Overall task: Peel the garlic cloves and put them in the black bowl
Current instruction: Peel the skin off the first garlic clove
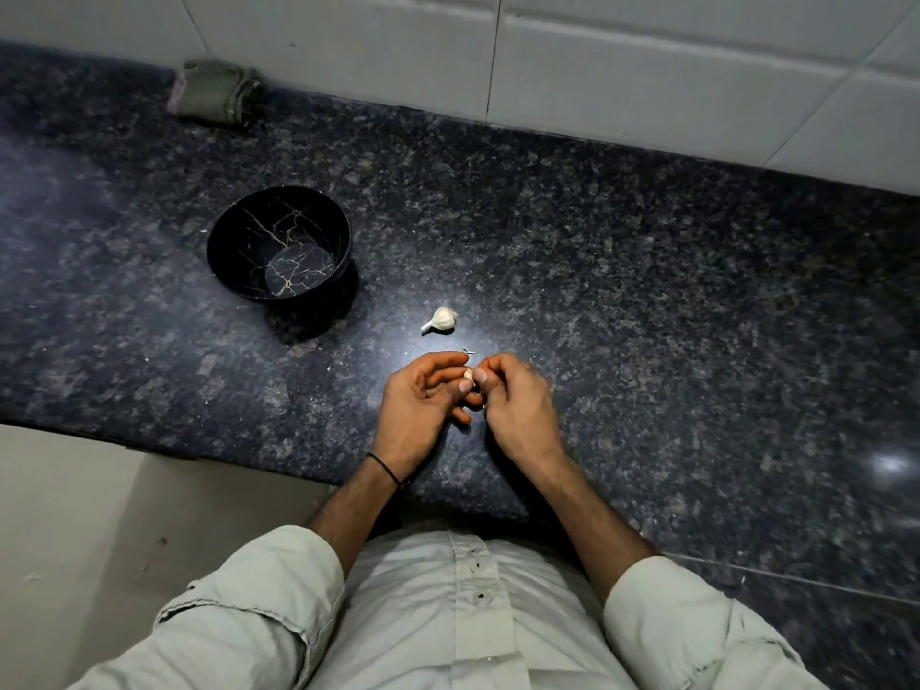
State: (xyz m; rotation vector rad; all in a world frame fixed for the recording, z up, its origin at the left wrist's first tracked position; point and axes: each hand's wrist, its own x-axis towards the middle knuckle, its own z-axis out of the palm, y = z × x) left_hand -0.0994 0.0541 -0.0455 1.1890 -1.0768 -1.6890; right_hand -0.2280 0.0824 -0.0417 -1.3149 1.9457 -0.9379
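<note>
Both hands, left hand (423, 395) and right hand (517, 405), are pinching one garlic clove (468, 375) between them over the desk (647, 291), peeling it. Beyond, a garlic bulb (440, 320) is lying whole, and the black bowl (279, 244) is sitting empty: work looks barely begun.

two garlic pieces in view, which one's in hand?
The small garlic clove, pinched between both hands' fingertips. The garlic bulb lies untouched on the counter, beyond the hands.
</note>
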